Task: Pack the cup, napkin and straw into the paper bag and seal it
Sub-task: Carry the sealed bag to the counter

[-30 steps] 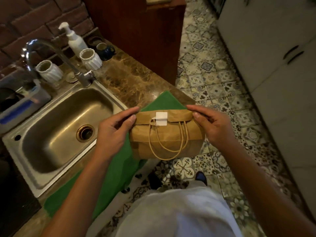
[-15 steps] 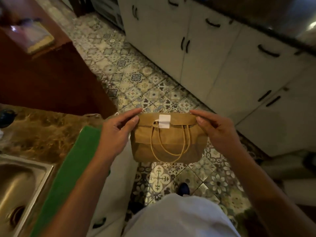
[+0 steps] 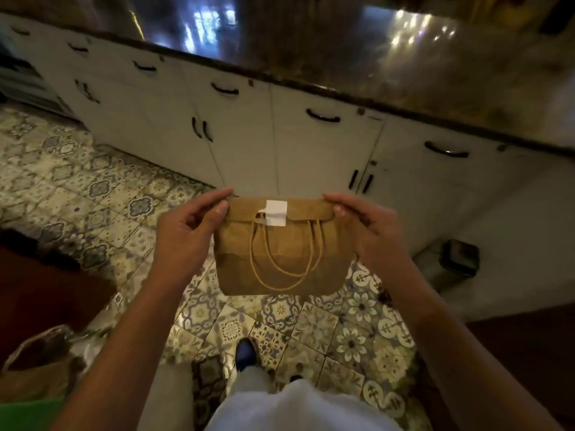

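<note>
Paper bag (image 3: 281,253) is held up in mid-air in front of the person, over the patterned tile floor (image 3: 93,194), not resting on anything. Top is folded over into a flap, white sticker (image 3: 275,212) sits across the flap edge at centre, so sealing looks done. Cup, napkin and straw not visible; presumably inside, can't confirm from this view. Twisted handles (image 3: 284,259) hang loose down the near face.

Left hand (image 3: 189,225) pinches the top left corner of the flap, thumb on the near side, fingers (image 3: 217,195) over the top edge. Right hand (image 3: 367,223) mirrors it on the top right corner, thumb on the near face, rest of the hand wrapping the right edge. Both are closed on the bag, neither free.

Key relation: bag's long axis runs left-right, spanning hand to hand, flap edge roughly level, bag body hanging straight below the grip line. Both hands equally near, one per end, so no single hand leads. Dark countertop (image 3: 404,73) over white cabinets (image 3: 311,157) lies straight ahead and above the bag; it is the nearest flat surface forward, well apart from the bag.

Judgement: task nearly complete, what is left is setting the bag down. That calls for moving both hands forward together, keeping the axis level so the sticker isn't stressed. Bottom corners are soft and rounded, so the bag may slump when set down.
</note>
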Motion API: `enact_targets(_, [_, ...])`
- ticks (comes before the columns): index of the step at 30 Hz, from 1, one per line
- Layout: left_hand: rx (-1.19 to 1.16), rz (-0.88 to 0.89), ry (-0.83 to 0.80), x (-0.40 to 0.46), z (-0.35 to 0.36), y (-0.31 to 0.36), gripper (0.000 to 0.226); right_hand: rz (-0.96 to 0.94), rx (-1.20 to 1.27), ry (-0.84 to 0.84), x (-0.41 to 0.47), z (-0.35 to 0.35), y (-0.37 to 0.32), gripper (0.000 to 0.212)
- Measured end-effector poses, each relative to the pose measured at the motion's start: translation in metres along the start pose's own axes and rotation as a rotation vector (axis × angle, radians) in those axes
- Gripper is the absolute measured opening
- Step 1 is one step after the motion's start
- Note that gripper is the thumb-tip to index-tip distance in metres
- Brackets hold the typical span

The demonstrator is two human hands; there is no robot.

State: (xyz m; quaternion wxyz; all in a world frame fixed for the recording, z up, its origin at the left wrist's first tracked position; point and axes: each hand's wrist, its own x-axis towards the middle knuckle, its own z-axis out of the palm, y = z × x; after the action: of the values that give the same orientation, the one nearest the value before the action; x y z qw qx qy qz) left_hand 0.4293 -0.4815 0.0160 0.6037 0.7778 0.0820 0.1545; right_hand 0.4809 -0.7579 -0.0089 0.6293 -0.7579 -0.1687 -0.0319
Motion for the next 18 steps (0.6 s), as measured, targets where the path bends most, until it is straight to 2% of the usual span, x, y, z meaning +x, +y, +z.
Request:
enact_targets(5, [-0.044, 0.052, -0.100, 0.078, 0.052, 0.009, 0.029, 0.033, -0.094, 0.139, 0.045, -0.035, 0.010, 0.030])
enact_targets(12, [-0.049, 0.142, -0.279, 0.213, 0.108, 0.004, 0.027, -0.021, -0.312, 0.288, 0.132, -0.063, 0.034, 0.030])
enact_targets(18, [-0.093, 0.233, -0.457, 0.330, 0.155, 0.027, 0.037, 0.018, -0.305, 0.428, 0.208, -0.086, 0.035, 0.030])
